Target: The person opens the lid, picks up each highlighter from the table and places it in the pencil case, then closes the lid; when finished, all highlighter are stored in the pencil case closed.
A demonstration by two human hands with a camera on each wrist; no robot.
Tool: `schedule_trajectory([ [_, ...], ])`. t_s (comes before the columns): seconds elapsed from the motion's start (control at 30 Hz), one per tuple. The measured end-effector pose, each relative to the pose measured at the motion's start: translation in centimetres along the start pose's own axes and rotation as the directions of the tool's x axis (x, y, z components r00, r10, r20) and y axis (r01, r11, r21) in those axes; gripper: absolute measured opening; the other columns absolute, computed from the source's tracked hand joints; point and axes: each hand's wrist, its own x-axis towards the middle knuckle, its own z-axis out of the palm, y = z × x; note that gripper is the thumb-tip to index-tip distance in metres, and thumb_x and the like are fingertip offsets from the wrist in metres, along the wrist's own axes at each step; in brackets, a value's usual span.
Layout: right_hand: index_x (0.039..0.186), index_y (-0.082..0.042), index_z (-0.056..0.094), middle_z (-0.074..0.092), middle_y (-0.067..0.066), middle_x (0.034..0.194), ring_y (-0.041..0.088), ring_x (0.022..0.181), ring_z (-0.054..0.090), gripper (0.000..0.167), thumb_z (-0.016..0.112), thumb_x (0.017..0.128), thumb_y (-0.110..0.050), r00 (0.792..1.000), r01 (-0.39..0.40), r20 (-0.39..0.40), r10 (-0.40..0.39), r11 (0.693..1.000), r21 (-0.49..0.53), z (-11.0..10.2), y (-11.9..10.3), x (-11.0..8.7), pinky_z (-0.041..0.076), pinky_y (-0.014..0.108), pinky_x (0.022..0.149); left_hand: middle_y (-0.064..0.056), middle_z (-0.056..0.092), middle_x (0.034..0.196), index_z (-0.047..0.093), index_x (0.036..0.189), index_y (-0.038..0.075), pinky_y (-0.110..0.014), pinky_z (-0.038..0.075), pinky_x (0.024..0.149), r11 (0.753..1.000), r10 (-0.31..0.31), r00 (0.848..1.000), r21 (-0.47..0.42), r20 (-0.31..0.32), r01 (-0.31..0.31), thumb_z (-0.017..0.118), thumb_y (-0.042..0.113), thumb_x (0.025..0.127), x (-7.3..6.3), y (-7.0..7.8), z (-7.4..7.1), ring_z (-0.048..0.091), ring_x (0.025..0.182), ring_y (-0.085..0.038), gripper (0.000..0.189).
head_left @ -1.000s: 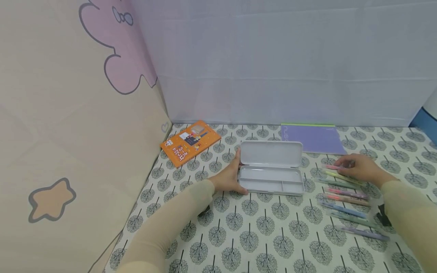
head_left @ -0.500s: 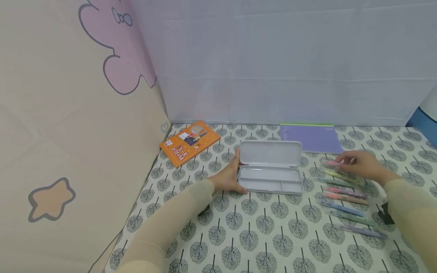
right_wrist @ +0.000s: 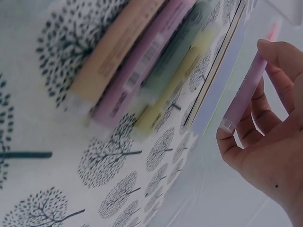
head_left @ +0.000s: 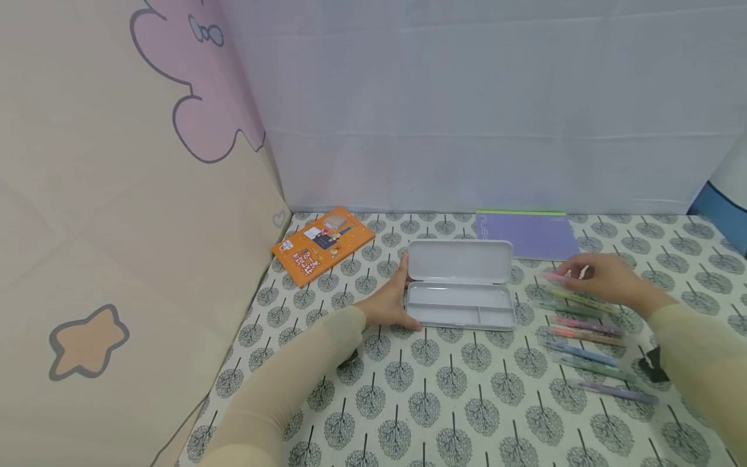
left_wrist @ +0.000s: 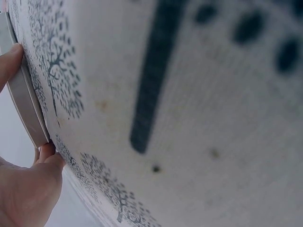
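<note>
"Tablecloth printed with trees runs under everything. But what's that out past the hands?"

"An orange book, ahead of and outside the left hand, and a purple notebook just beyond the right hand. Set back there to leave working room, I'd guess."

"And the white case?"

"Just inside the left hand, its lid tipped back so the long compartment and two shorter ones lie exposed. Thumb at the near edge, fingers round the far side: that hand grips its end, probably so it won't slide."

"Why are the other pens in a row?"

"Seven, loosely spaced, on the near side of the right hand. Easier to take singly, I suppose."

"Which leaves the one up in its fingers."

"Yes, the pink pen, pinched by thumb and fingers, one end poking toward the case. It's slim, with a lilac-pink barrel, tiny print along it, brighter pink at one end and clear at the other."
</note>
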Motion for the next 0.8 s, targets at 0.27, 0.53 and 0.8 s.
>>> schedule_trajectory([
  [0.27,0.104,-0.015,0.07,0.057,0.001,0.083,0.009,0.063,0.048,0.015,0.069,0.089,-0.018,0.996,0.083,-0.017,-0.083,0.995,0.053,1.3,-2.5,0.5,0.041,0.026,0.051,-0.009,0.027,0.155,-0.038,0.142,0.037,-0.033,0.025,0.12,1.0,0.006,1.0,-0.005,-0.001,-0.006,0.096,0.029,0.052,0.1,-0.2,0.0,0.042,0.133,-0.018,0.16],
  [0.53,0.1,-0.013,0.072,0.058,-0.001,0.079,0.008,0.062,0.048,0.014,0.072,0.085,-0.012,0.984,0.174,-0.041,-0.171,0.981,0.087,3.3,-5.6,1.9,0.043,0.024,0.05,-0.01,0.027,0.154,-0.036,0.144,0.033,-0.034,0.024,0.12,1.0,0.012,1.0,-0.005,-0.002,-0.012,0.096,0.028,0.053,0.2,-0.2,0.1,0.042,0.133,-0.018,0.161],
  [0.8,0.099,-0.013,0.071,0.061,-0.001,0.082,0.012,0.071,0.052,0.016,0.074,0.082,-0.012,0.984,0.176,-0.024,-0.175,0.98,0.091,4.8,-8.3,3.1,0.046,0.023,0.06,-0.01,0.029,0.153,-0.031,0.148,0.02,-0.034,0.024,0.12,1.0,0.009,1.0,-0.004,-0.001,-0.009,0.096,0.028,0.052,0.1,0.0,0.1,0.04,0.134,-0.02,0.159],
])
